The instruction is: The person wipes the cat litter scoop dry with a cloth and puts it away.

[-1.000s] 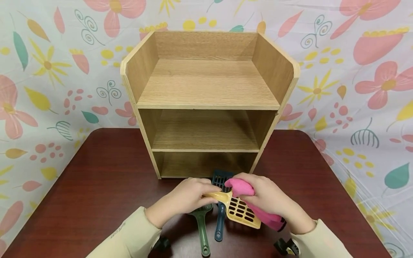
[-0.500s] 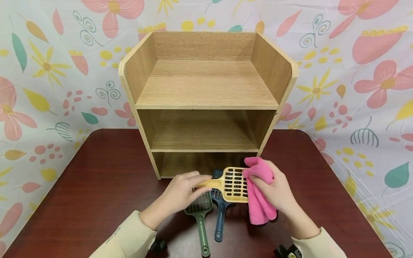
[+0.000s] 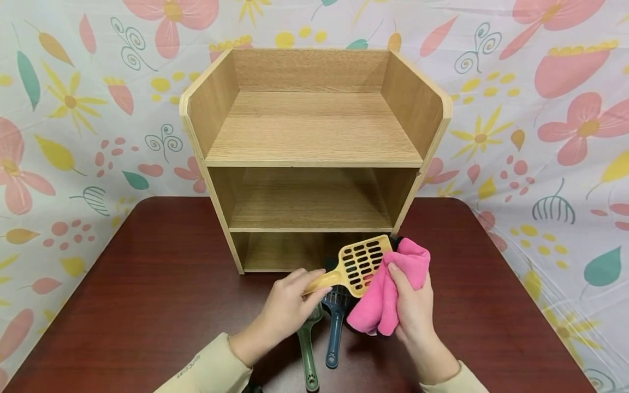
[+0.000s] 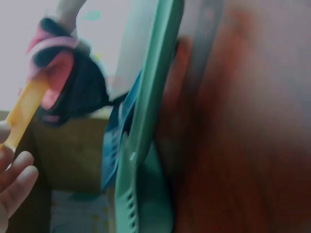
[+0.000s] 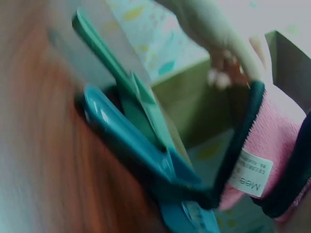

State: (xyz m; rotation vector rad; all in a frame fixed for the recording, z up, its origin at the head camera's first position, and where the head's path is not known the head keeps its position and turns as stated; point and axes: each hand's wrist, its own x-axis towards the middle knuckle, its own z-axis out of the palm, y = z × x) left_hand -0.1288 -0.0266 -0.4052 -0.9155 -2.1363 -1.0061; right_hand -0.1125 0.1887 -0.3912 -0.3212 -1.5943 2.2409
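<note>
My left hand (image 3: pixel 291 305) pinches the handle of a yellow slotted litter scoop (image 3: pixel 362 263), raised with its head tilted up to the right. In my right hand (image 3: pixel 415 305) is a pink cloth (image 3: pixel 388 289) with dark edging, pressed against the right side of the scoop's head. A white label (image 5: pixel 250 173) shows on the cloth in the right wrist view. Below, a blue litter scoop (image 3: pixel 335 327) and a green litter scoop (image 3: pixel 307 349) lie on the table, handles toward me. The yellow scoop and my left hand cover parts of their heads.
A wooden shelf unit (image 3: pixel 314 162) with an open top and two compartments stands behind the hands on the dark red table (image 3: pixel 147 284). The blue scoop's head reaches close to its bottom shelf. A flowered curtain (image 3: pixel 540 136) hangs behind and at the sides.
The yellow scoop has swung from pointing down-right to level, then up-right. My right hand has brought the pink cloth up and onto the side of its head. The green and blue scoops stay put.
</note>
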